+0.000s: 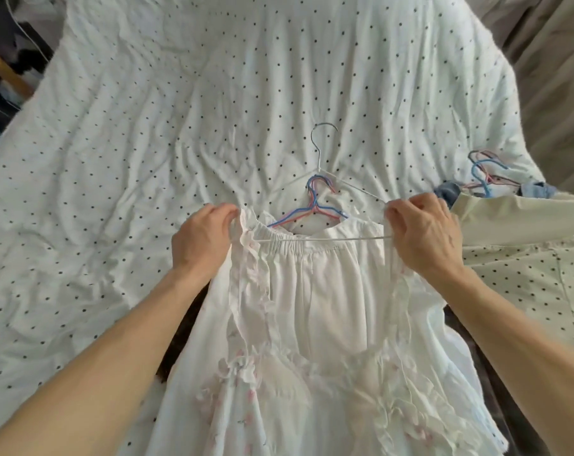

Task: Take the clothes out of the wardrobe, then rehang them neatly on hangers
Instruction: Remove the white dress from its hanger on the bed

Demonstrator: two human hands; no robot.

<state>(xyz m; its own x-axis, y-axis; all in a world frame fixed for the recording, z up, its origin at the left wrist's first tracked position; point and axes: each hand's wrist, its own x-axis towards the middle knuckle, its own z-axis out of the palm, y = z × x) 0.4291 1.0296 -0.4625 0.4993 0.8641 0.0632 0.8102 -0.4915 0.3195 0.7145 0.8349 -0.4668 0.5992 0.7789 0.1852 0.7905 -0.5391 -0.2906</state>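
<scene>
A white ruffled dress (315,317) with pink flowers lies on the bed in front of me, its elastic neckline at the top. A white wire hanger (322,240) lies across that neckline, hook pointing away from me. My left hand (203,238) pinches the dress's left shoulder strap at the hanger's left end. My right hand (424,232) pinches the right strap and the hanger's right end. Blue and pink wire hangers (315,205) lie just beyond the neckline, inside the white hanger's triangle.
The bed is covered by a white sheet with dark dots (180,143). At the right lie a cream garment (509,222), a dotted pale garment (535,291), denim (447,192) and more blue and pink hangers (486,172). Beige curtains (555,93) hang at far right.
</scene>
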